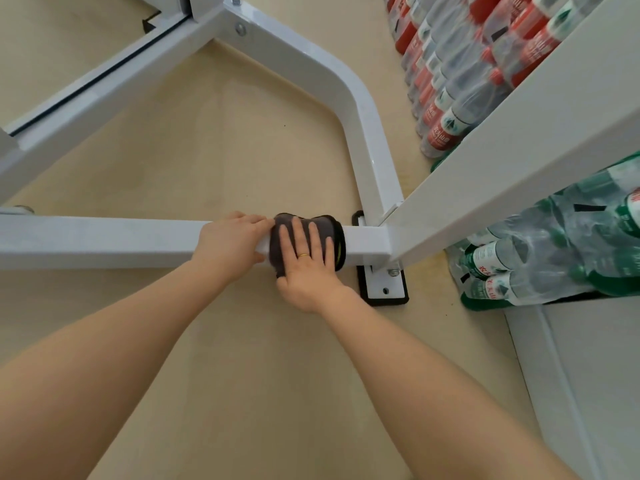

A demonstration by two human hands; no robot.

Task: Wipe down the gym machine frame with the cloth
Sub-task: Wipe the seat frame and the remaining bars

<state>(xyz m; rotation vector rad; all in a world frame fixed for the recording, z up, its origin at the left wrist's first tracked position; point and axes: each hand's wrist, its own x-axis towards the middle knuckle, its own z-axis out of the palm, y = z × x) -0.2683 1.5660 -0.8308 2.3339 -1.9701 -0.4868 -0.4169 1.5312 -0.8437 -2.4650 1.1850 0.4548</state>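
Two bare forearms reach in from the bottom edge toward a low white square-section steel crossbar [104, 237] of the gym machine frame, lying just above the pale beige floor [207, 150]

Right hand [304, 268]: fingers straight and spread, palm pressing a dark grey cloth with a thin yellow-green edge [301, 225] flat on the bar's top face. Thin gold ring on one finger. Cloth drapes over the bar, front and back, and sits just left of the welded corner joint

Left hand [232, 242]: set on the bar just beside the cloth, fingertips touching its left edge, thumb curled under the front face; it looks to be gripping the bar for support

Black-padded white foot plate with bolt holes [382, 289] sits on the floor below the joint. A curved white brace [346, 88] runs away from the corner. Shrink-wrapped packs of red-labelled [450, 84] and green-labelled water bottles [540, 268] are stacked close on the right, behind an angled white upright [519, 140]

Judgement: wipe in hand on the crossbar, near its right end

Risks:
- flat palm with no grip, so cloth may bunch or slide off the far side under a fast stroke
- a stroke rightward could jam fingers against the joint
- underside and rear faces likely missed unless cloth is wrapped round
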